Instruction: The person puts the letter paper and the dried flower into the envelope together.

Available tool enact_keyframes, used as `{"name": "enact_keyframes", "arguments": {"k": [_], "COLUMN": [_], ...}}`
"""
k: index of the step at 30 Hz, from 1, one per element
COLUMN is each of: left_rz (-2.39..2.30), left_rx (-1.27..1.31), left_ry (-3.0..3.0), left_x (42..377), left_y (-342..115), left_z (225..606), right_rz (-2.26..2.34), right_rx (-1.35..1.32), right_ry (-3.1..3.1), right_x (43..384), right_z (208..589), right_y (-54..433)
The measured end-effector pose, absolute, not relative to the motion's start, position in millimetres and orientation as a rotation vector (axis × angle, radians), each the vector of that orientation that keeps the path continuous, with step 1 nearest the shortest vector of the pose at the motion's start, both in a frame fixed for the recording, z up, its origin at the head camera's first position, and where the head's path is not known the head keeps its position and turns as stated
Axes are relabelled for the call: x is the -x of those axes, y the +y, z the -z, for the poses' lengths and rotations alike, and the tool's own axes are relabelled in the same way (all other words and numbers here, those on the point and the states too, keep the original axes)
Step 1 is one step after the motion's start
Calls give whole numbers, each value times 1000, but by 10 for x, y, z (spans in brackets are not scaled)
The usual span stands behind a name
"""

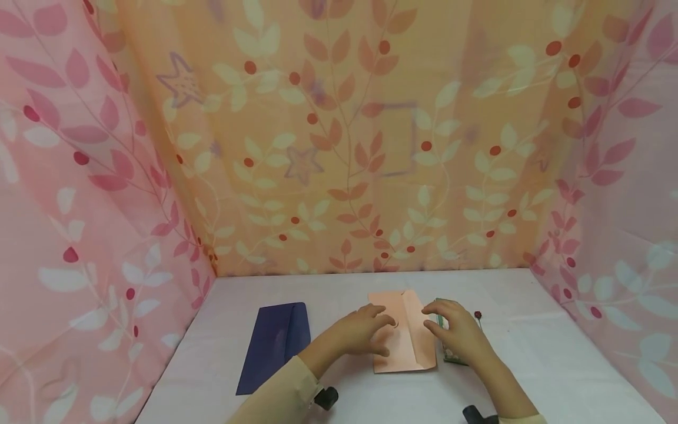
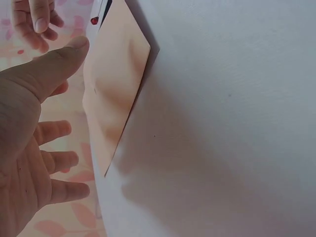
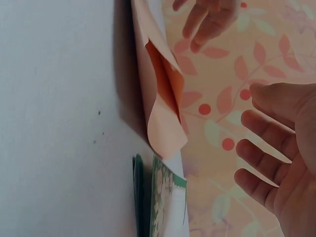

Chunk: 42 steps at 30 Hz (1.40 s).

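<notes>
A peach envelope (image 1: 394, 347) lies on the white table, its flap side toward the right; in the right wrist view the envelope (image 3: 165, 128) gapes along its opening. My left hand (image 1: 362, 331) hovers over its left part, fingers spread and holding nothing. Above the right edge is my right hand (image 1: 457, 330), also holding nothing, its fingers apart and pointing left. Partly hidden beneath that hand is a green-edged folded card (image 1: 454, 358) with a floral print. The left wrist view shows the left hand (image 2: 29, 143) apart from the envelope (image 2: 116, 79).
A dark blue envelope (image 1: 270, 347) lies to the left, near my left forearm. Beyond the right hand is a small dark red flower (image 1: 478, 315) on a thin stem. Patterned curtains (image 1: 339, 147) stand behind and at both sides of the table (image 1: 212, 330).
</notes>
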<state>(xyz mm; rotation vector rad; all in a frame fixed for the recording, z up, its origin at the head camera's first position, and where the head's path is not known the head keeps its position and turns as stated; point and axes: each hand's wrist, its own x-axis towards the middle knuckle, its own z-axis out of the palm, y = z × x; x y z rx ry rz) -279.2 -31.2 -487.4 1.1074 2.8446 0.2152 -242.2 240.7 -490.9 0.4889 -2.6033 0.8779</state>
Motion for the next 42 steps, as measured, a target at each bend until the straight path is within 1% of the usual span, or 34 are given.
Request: {"name": "enact_keyframes", "arguments": {"k": [11, 24, 32, 42], "left_rz": [-305, -278, -262, -242], "left_rx": [-1034, -998, -965, -955], "left_ry": [2703, 2700, 2686, 2723], "left_x": [2928, 3031, 3058, 3064], "left_y": [-138, 26, 100, 137], "left_z": [4850, 4949, 5053, 5037], "right_rz": [-843, -849, -853, -799], "right_rx": [-456, -444, -406, -437], "right_ry": [-2699, -2773, -2879, -2877], "right_x": [2525, 2569, 2588, 2595], "right_z": [5070, 5214, 5301, 5321], "right_y": [2530, 2604, 2619, 2625]}}
